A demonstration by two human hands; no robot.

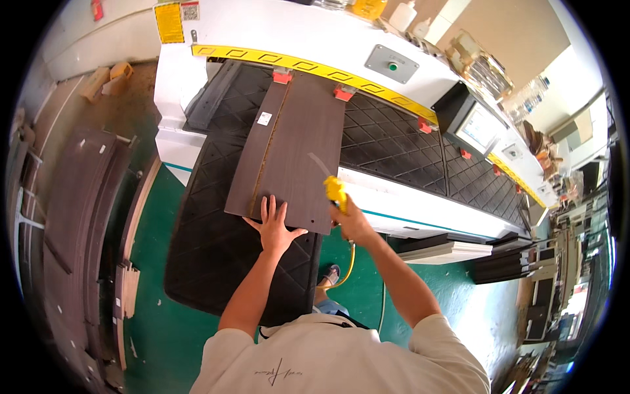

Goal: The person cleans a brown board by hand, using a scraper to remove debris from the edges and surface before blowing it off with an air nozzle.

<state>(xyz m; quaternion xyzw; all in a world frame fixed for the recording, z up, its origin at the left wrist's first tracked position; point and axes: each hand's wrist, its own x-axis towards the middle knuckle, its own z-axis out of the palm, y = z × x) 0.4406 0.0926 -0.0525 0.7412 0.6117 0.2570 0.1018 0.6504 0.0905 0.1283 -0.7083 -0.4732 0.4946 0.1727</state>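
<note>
Two dark brown wood-grain boards lie side by side on the machine's black padded table (230, 262): a wide board (312, 125) and a narrow board (248, 161) with a small white label. Their far ends reach under the machine's yellow-edged beam. My left hand (274, 226) rests with fingers spread on the near ends of the boards. In my right hand (354, 223) is a yellow air blow gun (335, 190), held over the wide board's right side with its nozzle toward the far left. A yellow hose (350, 266) hangs below that hand.
Red clamps (282, 77) line the beam (315, 69). A control screen (479, 128) sits at the right, with bottles (401, 14) on top of the machine. Stacked brown panels (79, 197) stand at the left; more boards (446, 252) lie at the right over the green floor (164, 243).
</note>
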